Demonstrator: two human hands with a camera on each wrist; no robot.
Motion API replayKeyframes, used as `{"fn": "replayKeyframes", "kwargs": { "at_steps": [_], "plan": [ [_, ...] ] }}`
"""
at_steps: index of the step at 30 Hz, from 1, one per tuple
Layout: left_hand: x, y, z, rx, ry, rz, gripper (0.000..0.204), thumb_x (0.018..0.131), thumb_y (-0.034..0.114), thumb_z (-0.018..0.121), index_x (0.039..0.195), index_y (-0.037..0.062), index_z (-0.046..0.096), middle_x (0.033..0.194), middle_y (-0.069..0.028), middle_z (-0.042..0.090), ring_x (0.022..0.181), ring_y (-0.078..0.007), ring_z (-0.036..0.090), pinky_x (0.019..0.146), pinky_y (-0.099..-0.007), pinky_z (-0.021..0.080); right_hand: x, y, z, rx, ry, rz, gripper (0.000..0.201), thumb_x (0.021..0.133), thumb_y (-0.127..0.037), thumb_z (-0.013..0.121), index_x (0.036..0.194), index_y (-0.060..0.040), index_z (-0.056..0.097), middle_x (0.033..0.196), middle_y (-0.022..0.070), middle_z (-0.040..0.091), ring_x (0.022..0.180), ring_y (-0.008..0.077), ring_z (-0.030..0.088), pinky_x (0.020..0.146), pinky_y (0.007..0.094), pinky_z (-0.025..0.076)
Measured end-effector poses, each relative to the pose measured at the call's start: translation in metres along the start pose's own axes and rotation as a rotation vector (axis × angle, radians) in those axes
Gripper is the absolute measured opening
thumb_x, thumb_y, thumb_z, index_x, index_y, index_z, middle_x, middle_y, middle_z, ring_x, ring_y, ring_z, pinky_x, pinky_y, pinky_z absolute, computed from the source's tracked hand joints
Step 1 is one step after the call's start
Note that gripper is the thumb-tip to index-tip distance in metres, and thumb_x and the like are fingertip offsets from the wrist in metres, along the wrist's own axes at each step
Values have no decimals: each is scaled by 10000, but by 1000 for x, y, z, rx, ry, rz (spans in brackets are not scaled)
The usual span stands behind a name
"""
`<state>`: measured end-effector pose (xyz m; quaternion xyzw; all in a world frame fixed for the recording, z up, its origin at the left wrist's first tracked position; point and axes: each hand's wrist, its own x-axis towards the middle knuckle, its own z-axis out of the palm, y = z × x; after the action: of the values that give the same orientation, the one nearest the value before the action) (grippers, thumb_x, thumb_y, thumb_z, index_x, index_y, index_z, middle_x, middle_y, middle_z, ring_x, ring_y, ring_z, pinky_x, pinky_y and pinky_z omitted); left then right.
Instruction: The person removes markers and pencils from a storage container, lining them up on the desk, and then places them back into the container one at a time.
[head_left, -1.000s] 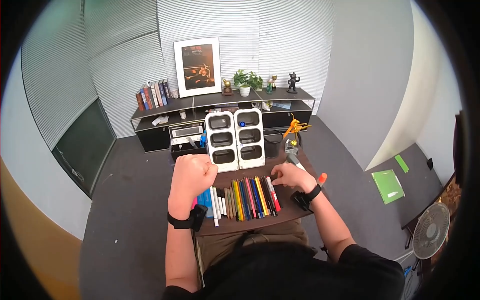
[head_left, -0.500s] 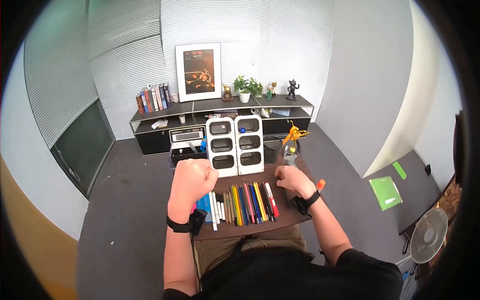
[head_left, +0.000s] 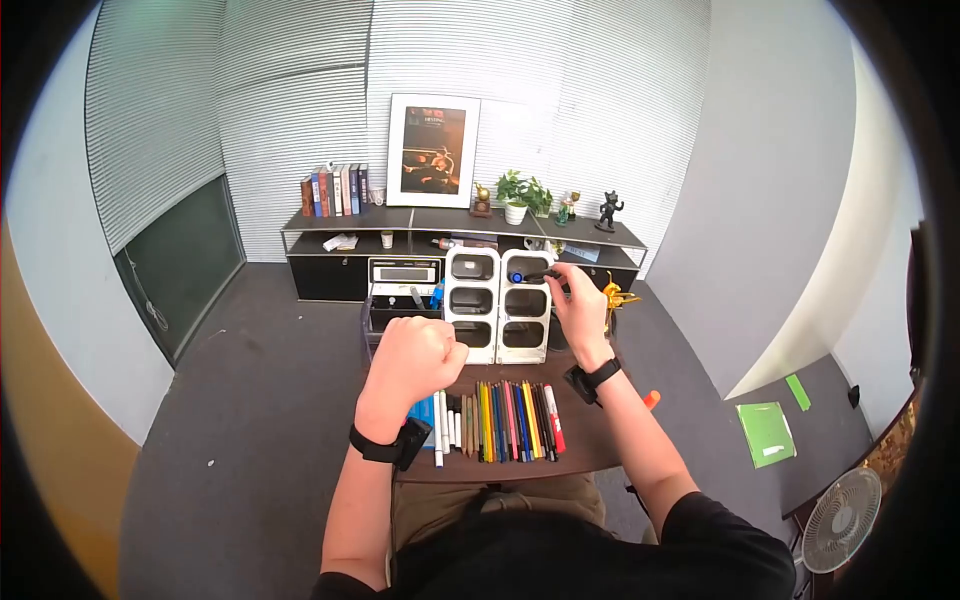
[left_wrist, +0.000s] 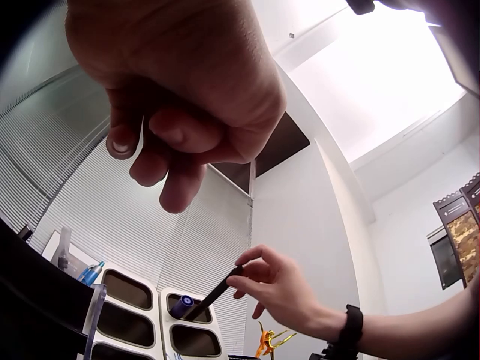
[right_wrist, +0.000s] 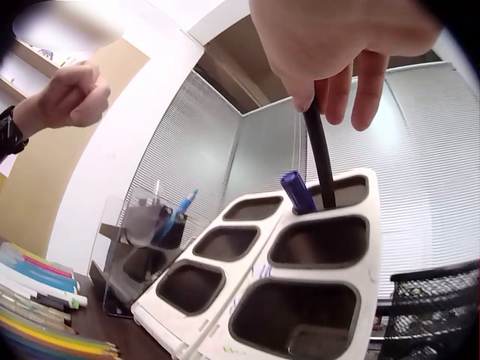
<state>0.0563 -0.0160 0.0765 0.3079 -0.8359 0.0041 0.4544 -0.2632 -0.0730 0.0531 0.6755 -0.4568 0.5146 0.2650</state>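
Note:
The right hand (head_left: 580, 305) pinches one end of a black pen (right_wrist: 319, 154) between thumb and fingers; its other end is inside the top compartment of the right white organizer (right_wrist: 373, 247). Beside it in that compartment stands a blue-capped marker (right_wrist: 298, 192). In the head view the left hand (head_left: 415, 355) hangs over the table's left part, fingers curled into a loose fist around nothing visible. Below both hands lies a row of pencils and pens (head_left: 515, 422), with a red and white marker (head_left: 555, 420) at its right end.
Left of the organizer stands a clear holder (right_wrist: 154, 225) with blue pens. A black mesh holder (right_wrist: 435, 307) is at its right. An orange-tipped item (head_left: 652, 399) lies by the table's right edge. Behind is a low shelf (head_left: 350, 281) with books and a plant.
The right hand has moved from the table's right side up to the organizer's top right compartment, with a black pen now visible in its pinch. The left hand stays curled.

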Motion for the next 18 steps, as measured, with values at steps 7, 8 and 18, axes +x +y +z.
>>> {"fn": "replayKeyframes", "kwargs": {
  "at_steps": [7,8,18],
  "plan": [
    [0,-2,2,-18,42,-3,246,812,122,690,616,-5,616,615,-200,604,568,-417,626,573,-470,533,-11,6,25,-41,-112,-97,185,976,-128,803,1145,-100,732,1041,90,779,870,309,767,700,419,621],
    [0,-1,1,-14,38,-3,253,813,124,689,612,-7,610,613,-202,602,567,-420,626,572,-473,533,-11,6,27,-38,-114,-117,195,984,-138,789,1171,-104,745,1054,89,784,908,306,771,729,421,633],
    [1,1,3,1,21,-14,282,817,128,681,598,-17,577,619,-211,597,588,-432,631,583,-483,535,-7,3,36,-110,-295,-1,366,989,-131,778,1351,-108,723,1073,118,765,936,352,758,765,450,627]
  ]
}}
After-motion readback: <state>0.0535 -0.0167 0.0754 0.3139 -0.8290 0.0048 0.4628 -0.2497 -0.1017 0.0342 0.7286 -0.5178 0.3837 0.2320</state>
